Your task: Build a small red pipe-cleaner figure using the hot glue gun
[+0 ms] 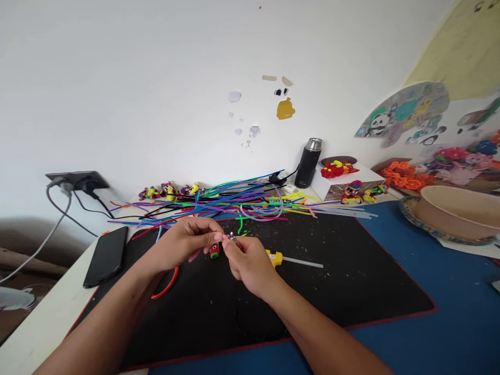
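Observation:
Over the black mat [336,291], both my hands meet in front of me. Between thumb and fingertips my left hand [191,237] pinches a small pink fuzzy piece [225,237], seemingly pipe cleaner. My right hand [250,263] is closed around what looks like a lighter [233,237], mostly hidden by the fingers. A small bright spot like a flame shows at its top, close beside the pink piece. Just below the hands is a small red and green figure [214,251] with an eye. A yellow glue gun [275,258] with a clear glue stick lies partly behind my right hand.
Many coloured pipe cleaners [219,200] are heaped along the wall. A phone [105,256] lies left, and a red curved handle-like piece [167,286] is near my left forearm. A black flask [308,162], white box [347,179] and beige bowl [461,208] stand behind and right.

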Motion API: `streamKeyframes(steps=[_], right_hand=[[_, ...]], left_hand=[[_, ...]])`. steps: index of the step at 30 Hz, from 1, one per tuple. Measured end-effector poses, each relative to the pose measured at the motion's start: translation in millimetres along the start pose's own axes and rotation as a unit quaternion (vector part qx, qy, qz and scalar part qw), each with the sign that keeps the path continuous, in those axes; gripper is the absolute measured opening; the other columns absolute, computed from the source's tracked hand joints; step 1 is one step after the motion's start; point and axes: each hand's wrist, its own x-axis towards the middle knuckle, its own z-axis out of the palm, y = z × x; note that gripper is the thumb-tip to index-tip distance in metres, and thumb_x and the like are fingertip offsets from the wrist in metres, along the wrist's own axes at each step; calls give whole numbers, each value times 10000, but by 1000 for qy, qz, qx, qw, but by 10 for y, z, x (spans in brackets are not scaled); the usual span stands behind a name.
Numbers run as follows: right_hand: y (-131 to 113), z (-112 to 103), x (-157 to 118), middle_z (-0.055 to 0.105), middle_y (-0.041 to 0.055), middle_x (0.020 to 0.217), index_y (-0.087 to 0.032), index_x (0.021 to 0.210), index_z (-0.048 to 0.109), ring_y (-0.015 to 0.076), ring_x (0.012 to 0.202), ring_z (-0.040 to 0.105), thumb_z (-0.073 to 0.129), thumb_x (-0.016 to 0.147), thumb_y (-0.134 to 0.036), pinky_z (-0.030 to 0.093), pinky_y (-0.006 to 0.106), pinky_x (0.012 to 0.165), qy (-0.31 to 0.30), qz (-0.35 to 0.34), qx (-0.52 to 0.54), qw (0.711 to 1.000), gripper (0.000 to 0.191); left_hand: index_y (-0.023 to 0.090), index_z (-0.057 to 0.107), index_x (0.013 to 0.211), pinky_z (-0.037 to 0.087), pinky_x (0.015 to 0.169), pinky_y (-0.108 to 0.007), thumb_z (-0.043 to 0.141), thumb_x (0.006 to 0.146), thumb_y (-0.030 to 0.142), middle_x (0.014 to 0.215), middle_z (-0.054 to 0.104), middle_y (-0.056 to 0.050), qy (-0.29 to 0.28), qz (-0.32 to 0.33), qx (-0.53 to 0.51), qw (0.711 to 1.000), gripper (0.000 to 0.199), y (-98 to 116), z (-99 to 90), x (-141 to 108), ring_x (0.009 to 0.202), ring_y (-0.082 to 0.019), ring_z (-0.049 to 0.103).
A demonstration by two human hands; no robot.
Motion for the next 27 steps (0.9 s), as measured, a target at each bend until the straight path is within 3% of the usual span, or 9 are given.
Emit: streamKeyframes(steps=[11,20,27], right_hand=[[32,0,4,340,-106,443,-252,607,401,66,399,265,664,912,-550,205,245,406,-2,1,-26,1000,501],[-16,3,-11,349,-106,434,-256,576,383,58,390,271,670,880,-543,220,241,405,0,-3,-21,1000,507],[24,12,31,292,-133,446,-261,607,387,49,377,221,745,828,-592,168,234,374,-3,18,49,999,535]], left_hand=[[159,754,810,282,380,-171,780,837,617,576,576,29,8,-10,-5,1000,460,-2,7,-5,413,-61,398],[160,737,834,311,406,-171,784,843,608,574,565,40,76,-3,20,997,451,53,104,-15,413,-62,429],[160,721,848,304,415,-175,763,865,606,537,528,57,81,-4,21,996,448,51,113,-38,402,-66,431]])
